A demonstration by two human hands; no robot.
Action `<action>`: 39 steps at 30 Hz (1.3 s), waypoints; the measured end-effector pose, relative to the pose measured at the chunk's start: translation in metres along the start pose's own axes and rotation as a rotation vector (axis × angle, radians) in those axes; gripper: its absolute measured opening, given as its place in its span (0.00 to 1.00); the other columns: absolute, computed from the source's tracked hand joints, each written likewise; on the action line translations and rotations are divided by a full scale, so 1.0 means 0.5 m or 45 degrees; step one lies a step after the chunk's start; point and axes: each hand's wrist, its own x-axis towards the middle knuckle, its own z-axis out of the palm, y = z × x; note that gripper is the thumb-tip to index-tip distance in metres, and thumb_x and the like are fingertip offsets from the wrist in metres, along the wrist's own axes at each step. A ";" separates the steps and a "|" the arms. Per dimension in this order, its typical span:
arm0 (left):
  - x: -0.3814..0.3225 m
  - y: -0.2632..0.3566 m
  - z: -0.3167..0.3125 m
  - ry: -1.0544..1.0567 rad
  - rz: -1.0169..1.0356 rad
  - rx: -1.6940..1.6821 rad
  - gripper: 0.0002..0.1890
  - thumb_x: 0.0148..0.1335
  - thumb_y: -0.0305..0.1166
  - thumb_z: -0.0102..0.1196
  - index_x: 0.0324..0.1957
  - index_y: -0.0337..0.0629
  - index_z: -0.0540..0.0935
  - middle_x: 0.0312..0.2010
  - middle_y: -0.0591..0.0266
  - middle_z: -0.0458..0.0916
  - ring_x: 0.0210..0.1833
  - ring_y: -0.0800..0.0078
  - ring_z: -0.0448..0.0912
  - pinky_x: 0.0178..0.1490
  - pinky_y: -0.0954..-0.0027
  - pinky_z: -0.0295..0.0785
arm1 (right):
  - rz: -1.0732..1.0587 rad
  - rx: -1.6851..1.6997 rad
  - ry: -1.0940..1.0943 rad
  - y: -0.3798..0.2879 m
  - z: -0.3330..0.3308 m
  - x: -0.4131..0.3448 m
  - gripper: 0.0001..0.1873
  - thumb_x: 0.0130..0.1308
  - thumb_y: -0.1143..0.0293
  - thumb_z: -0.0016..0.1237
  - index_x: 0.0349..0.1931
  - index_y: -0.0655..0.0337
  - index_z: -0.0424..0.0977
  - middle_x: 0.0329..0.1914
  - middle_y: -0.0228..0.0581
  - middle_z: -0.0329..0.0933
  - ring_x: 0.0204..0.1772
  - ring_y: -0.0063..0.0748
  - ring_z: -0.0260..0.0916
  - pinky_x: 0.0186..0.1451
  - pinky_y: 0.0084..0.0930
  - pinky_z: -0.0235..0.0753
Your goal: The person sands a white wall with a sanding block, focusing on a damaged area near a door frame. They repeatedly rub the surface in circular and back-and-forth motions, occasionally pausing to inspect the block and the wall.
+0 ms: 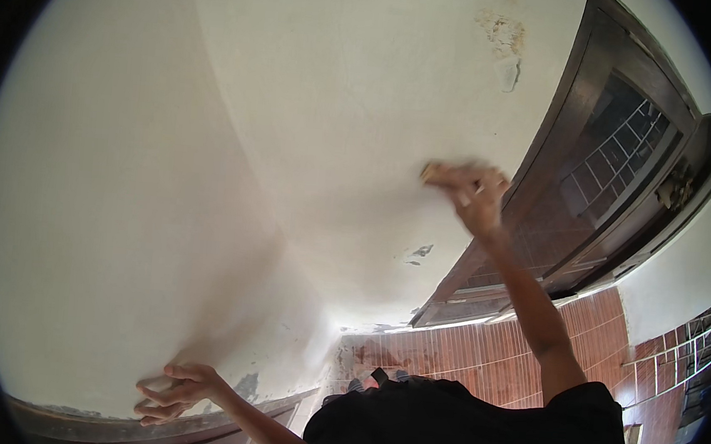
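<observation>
In my right hand (479, 200) is a small brownish block (437, 174), possibly a sanding block, blurred and held at the cream painted wall (351, 115). My fingers lie over it, so much of it is hidden. Lower left, my left hand (182, 393) has its fingers apart and holds nothing. Its fingertips are at the other cream wall (91, 232), just above a dark ledge (95, 430); a shadow runs up the wall from it. Bare, flaked patches show in the paint, one high up (502, 33) and one lower down (421, 251).
Right of the wall stands a dark wooden door (618, 149) with a glass panel that reflects a ladder. A metal ladder (673, 366) is at the far right. Reddish-brown floor tiles (476, 357) run below, with my feet partly hidden by my dark shirt (464, 431).
</observation>
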 end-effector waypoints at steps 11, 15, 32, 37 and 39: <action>0.004 0.003 0.001 0.005 -0.035 -0.019 0.32 0.72 0.59 0.33 0.63 0.47 0.70 0.69 0.50 0.55 0.78 0.48 0.42 0.70 0.34 0.48 | 0.073 0.199 -0.044 -0.025 0.034 -0.071 0.26 0.48 0.65 0.70 0.51 0.38 0.81 0.38 0.22 0.69 0.47 0.29 0.65 0.55 0.36 0.57; 0.004 0.006 -0.001 0.001 -0.036 -0.029 0.31 0.72 0.59 0.33 0.63 0.47 0.70 0.69 0.50 0.55 0.78 0.48 0.42 0.71 0.34 0.48 | -0.025 0.069 -0.045 0.020 0.004 -0.037 0.22 0.51 0.62 0.67 0.49 0.34 0.81 0.39 0.16 0.68 0.48 0.23 0.63 0.54 0.38 0.53; -0.003 -0.002 0.003 -0.004 -0.026 -0.046 0.32 0.71 0.59 0.36 0.63 0.46 0.69 0.71 0.51 0.53 0.79 0.49 0.40 0.72 0.35 0.47 | 0.063 -0.082 -0.034 0.133 -0.064 0.032 0.25 0.52 0.65 0.66 0.53 0.40 0.80 0.41 0.21 0.71 0.49 0.27 0.64 0.55 0.36 0.52; 0.001 -0.001 0.001 -0.021 -0.042 -0.042 0.32 0.71 0.59 0.35 0.62 0.45 0.70 0.70 0.50 0.53 0.79 0.48 0.40 0.72 0.34 0.47 | 0.479 0.008 0.403 0.161 -0.062 0.102 0.25 0.56 0.64 0.64 0.57 0.44 0.78 0.43 0.28 0.70 0.47 0.30 0.63 0.54 0.36 0.54; 0.001 0.000 -0.001 -0.038 -0.038 -0.047 0.32 0.71 0.59 0.35 0.62 0.44 0.70 0.70 0.49 0.54 0.78 0.48 0.40 0.72 0.34 0.47 | 0.430 0.066 0.385 0.113 -0.033 0.059 0.26 0.55 0.64 0.65 0.57 0.43 0.77 0.45 0.29 0.69 0.47 0.34 0.62 0.53 0.38 0.54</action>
